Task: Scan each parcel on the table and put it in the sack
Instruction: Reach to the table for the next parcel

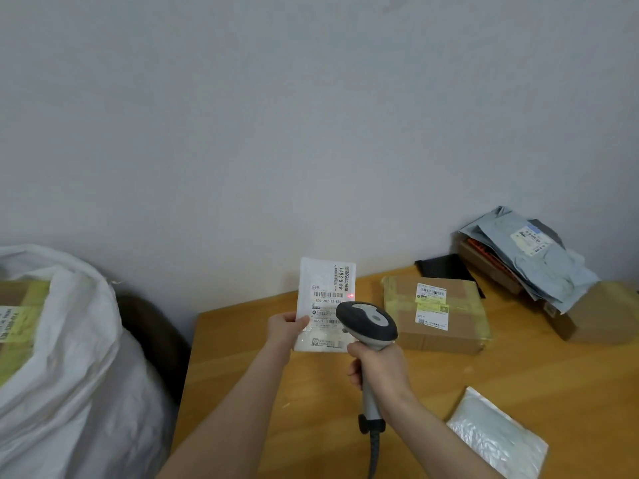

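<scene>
Upright, the white parcel (325,299) sits pinched in the left hand (284,327); the right hand (378,369) grips the scanner (368,321), its red light on the label.

Wooden table (311,426); cardboard box (439,323); woven sack (86,375).

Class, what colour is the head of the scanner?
Scanner head: dark grey with a light grey panel; head view.

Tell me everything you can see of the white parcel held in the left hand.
The white parcel is a flat, slim mailer, seemingly soft plastic or padded paper. It stands upright above the table, label facing the camera, with barcodes and printed numbers. The left hand pinches its lower left edge. A red light spot sits beside the upper barcode. The scanner, gripped by the right hand, hides its lower right corner.
</scene>
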